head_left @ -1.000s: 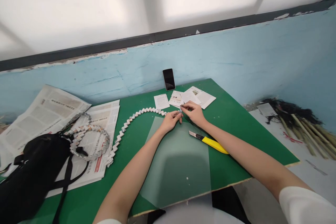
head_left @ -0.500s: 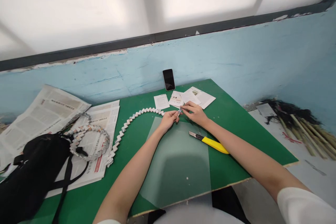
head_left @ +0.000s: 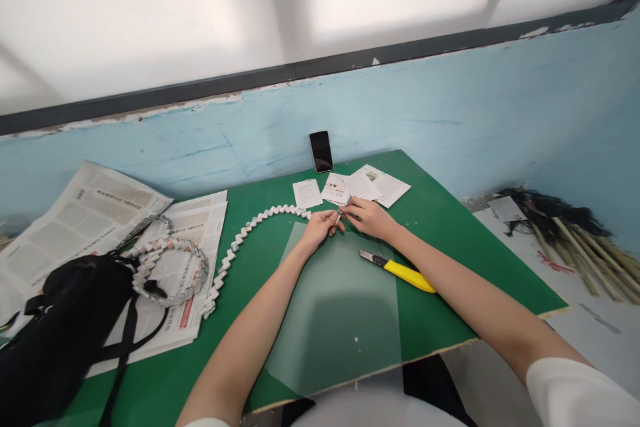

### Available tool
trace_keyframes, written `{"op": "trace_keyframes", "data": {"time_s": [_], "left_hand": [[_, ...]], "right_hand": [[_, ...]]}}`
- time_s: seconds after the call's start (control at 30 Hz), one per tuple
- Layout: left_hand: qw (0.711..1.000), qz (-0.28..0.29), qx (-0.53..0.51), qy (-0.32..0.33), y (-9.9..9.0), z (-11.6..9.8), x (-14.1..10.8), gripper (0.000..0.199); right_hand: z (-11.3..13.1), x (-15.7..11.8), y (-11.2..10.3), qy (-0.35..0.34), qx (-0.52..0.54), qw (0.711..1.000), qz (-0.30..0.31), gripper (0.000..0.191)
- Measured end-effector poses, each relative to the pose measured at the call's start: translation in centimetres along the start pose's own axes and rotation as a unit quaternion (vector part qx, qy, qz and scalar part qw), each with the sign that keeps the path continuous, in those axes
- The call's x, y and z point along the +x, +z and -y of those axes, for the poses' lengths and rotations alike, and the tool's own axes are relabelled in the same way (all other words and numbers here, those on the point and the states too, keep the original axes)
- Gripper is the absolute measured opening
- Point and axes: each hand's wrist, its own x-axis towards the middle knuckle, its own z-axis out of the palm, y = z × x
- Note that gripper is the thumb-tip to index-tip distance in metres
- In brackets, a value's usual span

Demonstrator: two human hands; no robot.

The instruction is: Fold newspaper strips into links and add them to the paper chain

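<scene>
A zigzag chain of folded paper point(head_left: 243, 233) curves over the green table and runs up to my left hand point(head_left: 321, 227), whose fingers are closed on its end. Close against it, my right hand point(head_left: 369, 216) pinches at a small folded paper piece point(head_left: 339, 217) at the same end. The fingers partly hide that piece, so its exact fit in the chain cannot be made out. Below my right hand lies a yellow utility knife point(head_left: 407, 275) with its blade out, partly on a clear plastic sheet point(head_left: 345, 307).
Behind my hands are loose paper cards point(head_left: 307, 193) and a phone point(head_left: 321, 151) leaning on the wall. Newspapers point(head_left: 210, 220), a coiled paper chain point(head_left: 193, 280) and a black bag point(head_left: 75, 307) occupy the left. Bamboo-like sticks point(head_left: 590, 253) lie at right, off the table.
My right hand has shifted slightly left and down, its fingers now closer to my left fingertips. The chain and the knife stay in place.
</scene>
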Motion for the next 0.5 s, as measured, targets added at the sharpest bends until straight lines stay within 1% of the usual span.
{"op": "trace_keyframes", "data": {"time_s": [0.13,0.3,0.4,0.5], "left_hand": [[1.000,0.006,-0.008,0.006,-0.09,-0.07,-0.06,0.048],[1.000,0.010,-0.008,0.011,-0.33,0.15,0.00,0.048],[1.000,0.005,-0.014,0.003,-0.48,0.37,0.06,0.047],[1.000,0.004,-0.010,0.001,-0.54,0.50,0.09,0.048]], "right_hand": [[-0.09,-0.08,-0.08,-0.012,-0.018,1.000,0.017,0.026],[-0.13,-0.04,-0.02,-0.006,0.007,1.000,0.024,0.027],[-0.03,0.07,-0.02,0.009,0.035,0.999,0.016,0.027],[0.23,0.17,-0.05,0.041,0.074,0.996,0.001,0.028]]}}
